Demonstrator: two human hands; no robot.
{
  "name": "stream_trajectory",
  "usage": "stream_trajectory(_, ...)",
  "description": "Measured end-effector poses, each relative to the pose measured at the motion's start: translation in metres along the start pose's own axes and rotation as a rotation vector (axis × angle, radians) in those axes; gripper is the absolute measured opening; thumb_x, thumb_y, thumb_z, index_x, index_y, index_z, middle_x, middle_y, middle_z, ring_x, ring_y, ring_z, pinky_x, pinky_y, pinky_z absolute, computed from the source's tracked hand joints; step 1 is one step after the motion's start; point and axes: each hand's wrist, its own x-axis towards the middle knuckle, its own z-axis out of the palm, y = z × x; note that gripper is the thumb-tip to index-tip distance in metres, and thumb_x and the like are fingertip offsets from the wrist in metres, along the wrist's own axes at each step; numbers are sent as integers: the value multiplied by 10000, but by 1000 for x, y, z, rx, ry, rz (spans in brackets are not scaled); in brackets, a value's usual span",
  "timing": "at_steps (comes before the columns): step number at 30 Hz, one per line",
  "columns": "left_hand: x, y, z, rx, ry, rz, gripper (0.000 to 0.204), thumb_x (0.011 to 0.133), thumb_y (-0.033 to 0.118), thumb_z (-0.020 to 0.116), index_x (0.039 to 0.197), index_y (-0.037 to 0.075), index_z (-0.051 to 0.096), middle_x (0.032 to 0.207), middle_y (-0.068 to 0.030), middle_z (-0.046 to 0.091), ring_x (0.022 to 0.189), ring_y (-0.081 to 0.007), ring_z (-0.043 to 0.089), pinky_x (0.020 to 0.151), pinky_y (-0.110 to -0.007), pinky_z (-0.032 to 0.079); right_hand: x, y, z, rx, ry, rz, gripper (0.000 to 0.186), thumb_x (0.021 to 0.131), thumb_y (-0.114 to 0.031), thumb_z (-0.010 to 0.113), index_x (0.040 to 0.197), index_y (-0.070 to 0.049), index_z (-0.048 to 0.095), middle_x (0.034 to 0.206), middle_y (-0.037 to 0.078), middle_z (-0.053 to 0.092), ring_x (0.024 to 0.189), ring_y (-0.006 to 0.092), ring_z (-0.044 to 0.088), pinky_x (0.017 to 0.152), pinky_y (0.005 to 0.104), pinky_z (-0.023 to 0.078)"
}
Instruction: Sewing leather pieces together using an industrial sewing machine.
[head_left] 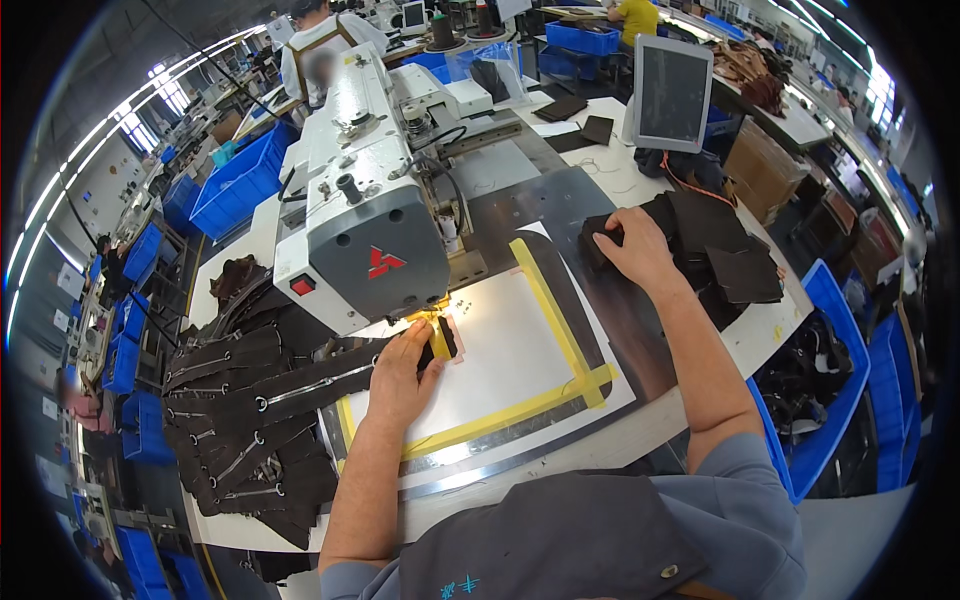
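Just beneath the grey-and-white metal sewing machine [365,235], the left hand [403,372] lies flat, thumb spread, against a small dark-brown fabric piece [450,338]. Right of the machine, the right hand [640,248] curves over heaped dark-brown fabric pieces [705,222]; whether it pinches one, I cannot tell.

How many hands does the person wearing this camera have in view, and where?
2. The left hand is by the lit spot below the machine head; the right hand is at the dark pieces on the right. Neither is out of sight.
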Motion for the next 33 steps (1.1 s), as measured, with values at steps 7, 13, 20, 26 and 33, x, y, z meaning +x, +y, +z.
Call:
stream_trajectory(7,1,-2,1,1,-17,-8,516,929,224,681,1377,-9,573,1421,-211,594,1287,-386,575,1129,-456,419,2,-1,-1,-78,13,-133,241,855,-223,762,957,-32,655,978,152,659,999,349,642,885,443,509)
stream_trajectory(13,1,-2,1,7,-4,4,509,930,221,682,1368,-15,575,1435,-209,588,1277,-396,578,1109,-457,432,1,-5,-12,-65,-48,-106,234,850,-220,755,938,-23,664,969,157,678,979,346,654,880,444,516)
stream_trajectory(20,-2,-2,0,18,-42,-40,520,964,284,657,1389,-3,573,1464,-192,568,1349,-330,538,1177,-448,377,10,-22,-22,-255,-137,-203,259,814,-243,742,886,6,730,894,196,728,911,369,703,843,463,547)
stream_trajectory(26,-2,-1,2,8,-14,-32,494,954,280,671,1353,-4,605,1430,-187,595,1328,-322,556,1177,-442,373,21,-19,-20,-336,-141,-237,216,782,-195,707,761,18,725,778,217,702,805,404,701,778,482,564)
stream_trajectory(33,0,23,-8,47,85,88,432,951,296,699,1266,2,668,1367,-178,639,1256,-293,619,1130,-435,421,-5,-72,-65,-255,51,-244,123,817,-52,659,866,32,735,856,229,710,809,408,696,754,456,563)
